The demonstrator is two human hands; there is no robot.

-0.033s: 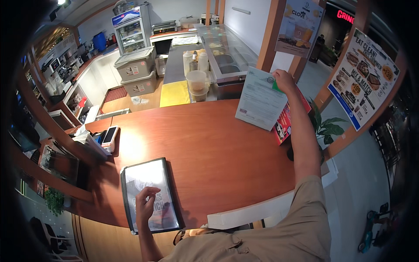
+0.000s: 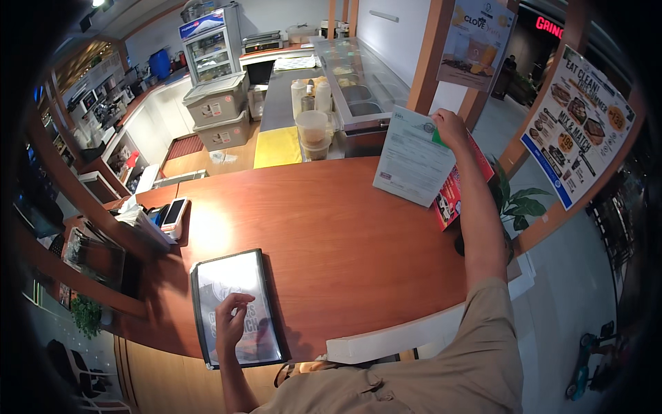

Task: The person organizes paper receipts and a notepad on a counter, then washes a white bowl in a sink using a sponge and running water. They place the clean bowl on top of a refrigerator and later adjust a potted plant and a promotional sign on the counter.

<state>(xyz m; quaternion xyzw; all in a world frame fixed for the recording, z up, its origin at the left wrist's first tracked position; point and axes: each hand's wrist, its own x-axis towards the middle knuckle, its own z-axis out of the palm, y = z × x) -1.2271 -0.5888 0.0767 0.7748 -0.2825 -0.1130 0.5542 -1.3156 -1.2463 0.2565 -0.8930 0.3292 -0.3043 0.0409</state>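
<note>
At the counter's far right, my right hand (image 2: 449, 129) is closed on the upper right corner of a pale printed document (image 2: 414, 159), which stands tilted. A small green piece (image 2: 436, 137) shows by its fingers; whether it is part of the document I cannot tell. Behind and to the right of the document leans a red printed card (image 2: 452, 196), partly covered by my forearm. My left hand (image 2: 232, 321) is loosely closed with nothing visible in it, over a black-edged menu folder (image 2: 258, 283) near the counter's front edge. Whether that hand touches the folder is unclear.
The brown wooden counter (image 2: 331, 255) spans the middle. A phone-like device (image 2: 174, 212) and a napkin holder (image 2: 141, 224) stand at left. Beyond are a yellow cloth (image 2: 278, 147), plastic tubs (image 2: 314, 131) and a glass-topped food counter (image 2: 362, 90). A leafy plant (image 2: 524, 200) is at right.
</note>
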